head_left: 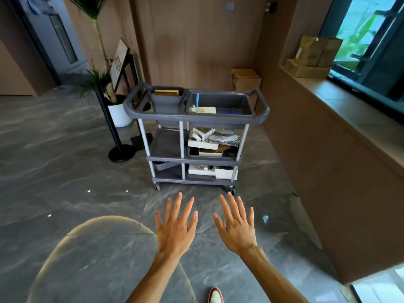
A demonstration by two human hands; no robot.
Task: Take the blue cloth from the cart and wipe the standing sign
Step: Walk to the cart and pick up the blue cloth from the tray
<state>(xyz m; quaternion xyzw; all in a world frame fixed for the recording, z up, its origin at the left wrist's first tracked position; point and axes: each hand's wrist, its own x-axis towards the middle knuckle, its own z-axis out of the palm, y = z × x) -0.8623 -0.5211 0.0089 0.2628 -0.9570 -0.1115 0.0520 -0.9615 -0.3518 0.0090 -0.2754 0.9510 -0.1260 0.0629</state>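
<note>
A grey three-shelf cart (261,115) stands on the floor ahead of me. In its top right tub lies the blue cloth (231,111), only partly visible behind the tub's rim. The standing sign (119,60), a tilted board on a black frame, stands behind the cart's left end by the wall. My left hand (176,226) and my right hand (237,226) are held out flat over the floor in front of the cart, fingers spread, holding nothing. Both hands are well short of the cart.
A black post with a round base (121,152) and a potted plant in a white pot (119,114) stand left of the cart. A wall ledge (341,103) with paper bags runs along the right. Cardboard boxes (246,80) sit behind the cart. White boxes and plates fill the cart's lower shelves.
</note>
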